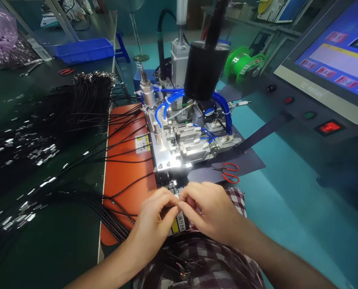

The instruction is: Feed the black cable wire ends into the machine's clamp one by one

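My left hand [151,220] and my right hand [210,208] meet fingertip to fingertip in front of the machine [182,140]. Both are closed in a pinch. Whatever they grip is hidden by the fingers or too small to name. A bundle of black cables [106,216] runs toward my left wrist from the left. Just beyond the fingertips is the machine's near end, with a white and yellow label [181,220] below them. Single black cables [127,154] lead across the orange plate [121,176] into the machine's left side. Several coloured wire ends [182,269] lie over my lap.
Red-handled snips [228,172] lie right of the machine. A control panel with a screen [338,60] stands at the right. Behind are a green wire spool [243,64] and a blue tray [85,51]. Many black cables [90,90] with shiny ends cover the left table.
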`<state>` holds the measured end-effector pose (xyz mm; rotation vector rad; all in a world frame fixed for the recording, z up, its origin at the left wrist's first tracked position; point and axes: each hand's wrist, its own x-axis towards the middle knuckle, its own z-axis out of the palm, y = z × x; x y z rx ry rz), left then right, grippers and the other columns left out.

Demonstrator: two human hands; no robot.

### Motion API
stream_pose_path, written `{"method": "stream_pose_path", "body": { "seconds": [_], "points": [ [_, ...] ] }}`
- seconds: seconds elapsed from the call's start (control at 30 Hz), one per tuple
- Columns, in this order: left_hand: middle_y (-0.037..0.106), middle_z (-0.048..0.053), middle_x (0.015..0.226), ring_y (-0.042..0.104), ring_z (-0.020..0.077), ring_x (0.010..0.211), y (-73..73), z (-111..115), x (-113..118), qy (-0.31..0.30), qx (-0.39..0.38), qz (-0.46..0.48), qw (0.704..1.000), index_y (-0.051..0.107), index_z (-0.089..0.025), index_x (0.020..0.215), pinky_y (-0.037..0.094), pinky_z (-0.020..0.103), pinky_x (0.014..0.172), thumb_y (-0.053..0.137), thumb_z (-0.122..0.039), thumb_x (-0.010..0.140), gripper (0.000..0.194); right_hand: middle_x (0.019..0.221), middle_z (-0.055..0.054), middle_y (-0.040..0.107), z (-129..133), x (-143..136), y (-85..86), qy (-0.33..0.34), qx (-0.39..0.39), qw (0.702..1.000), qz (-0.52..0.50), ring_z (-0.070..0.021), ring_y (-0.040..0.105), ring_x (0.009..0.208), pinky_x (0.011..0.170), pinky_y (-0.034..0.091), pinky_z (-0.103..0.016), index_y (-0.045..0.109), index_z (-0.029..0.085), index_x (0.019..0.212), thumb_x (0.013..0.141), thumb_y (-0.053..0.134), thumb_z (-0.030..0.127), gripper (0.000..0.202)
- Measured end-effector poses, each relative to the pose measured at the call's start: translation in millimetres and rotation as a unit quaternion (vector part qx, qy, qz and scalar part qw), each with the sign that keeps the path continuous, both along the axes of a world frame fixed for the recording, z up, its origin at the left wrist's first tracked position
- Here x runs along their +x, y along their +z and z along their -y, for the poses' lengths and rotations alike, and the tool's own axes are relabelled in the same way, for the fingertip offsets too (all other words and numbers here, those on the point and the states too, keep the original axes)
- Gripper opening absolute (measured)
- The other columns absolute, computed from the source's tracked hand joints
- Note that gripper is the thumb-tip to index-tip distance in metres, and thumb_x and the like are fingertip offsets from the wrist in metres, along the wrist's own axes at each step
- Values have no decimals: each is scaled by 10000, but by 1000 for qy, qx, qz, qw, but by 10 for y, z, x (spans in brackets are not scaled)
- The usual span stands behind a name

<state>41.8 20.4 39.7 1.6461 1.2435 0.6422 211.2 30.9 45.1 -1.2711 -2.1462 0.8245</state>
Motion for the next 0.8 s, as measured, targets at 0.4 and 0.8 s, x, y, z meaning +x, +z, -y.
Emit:
{"method": "stream_pose_path", "body": {
  "seconds": [0.4, 0.8],
  "points": [
    [430, -50, 517, 337, 66, 452, 26, -76, -41, 29, -221, 131, 966, 618, -152, 754, 232, 175, 405, 554, -291, 823, 169, 519, 73, 403, -273, -4, -224, 18, -442, 825, -353, -56, 251, 453, 431, 144, -217, 553, 152, 671, 749, 618, 306, 184],
    [466, -60, 536, 395, 54, 462, 55, -75, -21, 99, -193, 138, 966, 561, -168, 763, 301, 137, 401, 615, -252, 780, 101, 541, 67, 390, -175, -80, -319, -34, -440, 772, -458, -52, 230, 464, 444, 123, -227, 548, 137, 661, 758, 619, 240, 158]
  ]
}}
